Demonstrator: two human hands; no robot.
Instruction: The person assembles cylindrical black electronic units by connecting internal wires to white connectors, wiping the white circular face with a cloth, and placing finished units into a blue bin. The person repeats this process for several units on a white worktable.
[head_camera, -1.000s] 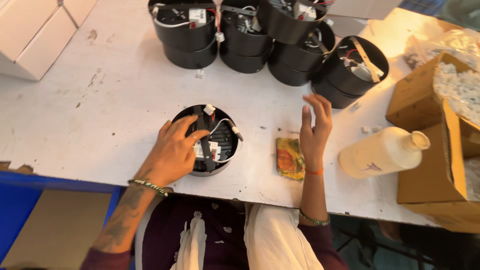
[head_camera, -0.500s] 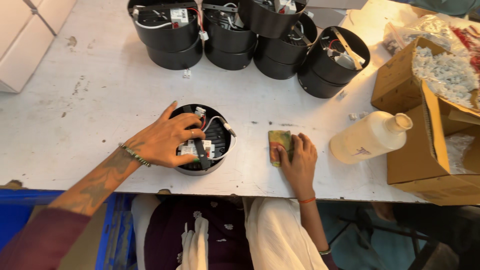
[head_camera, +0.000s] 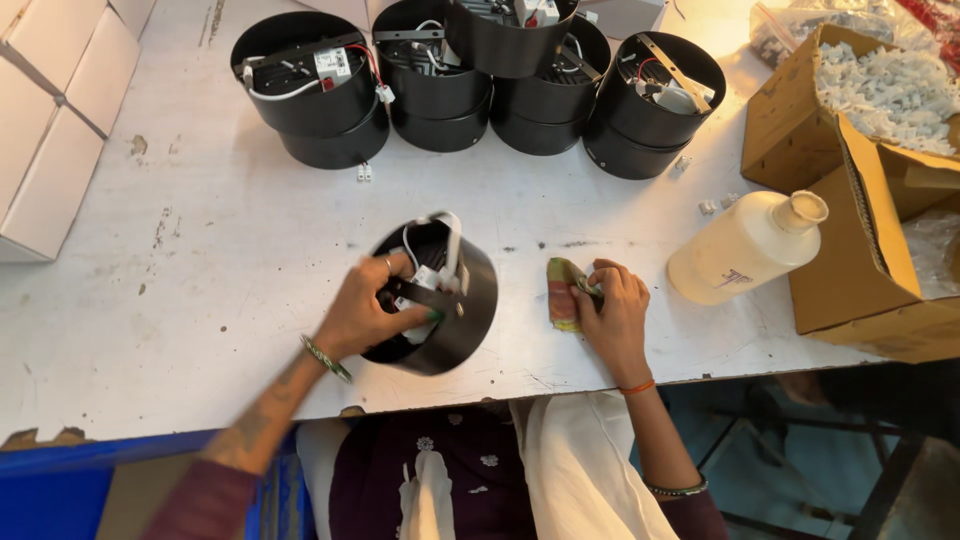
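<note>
My left hand grips a black round lamp housing by its inner bracket and holds it tilted on its edge on the white table. White wires and a small connector stick out of its open top. My right hand rests on a small yellow, red and green pouch lying flat on the table just right of the housing, with its fingers curled over the pouch's right side.
Several more black housings are stacked at the table's far edge. A cream plastic bottle lies right of my right hand, next to brown cardboard boxes holding small white parts. White boxes sit at the far left.
My left hand has tipped the housing up from flat onto its edge. My right hand came down onto the pouch and stays there.
</note>
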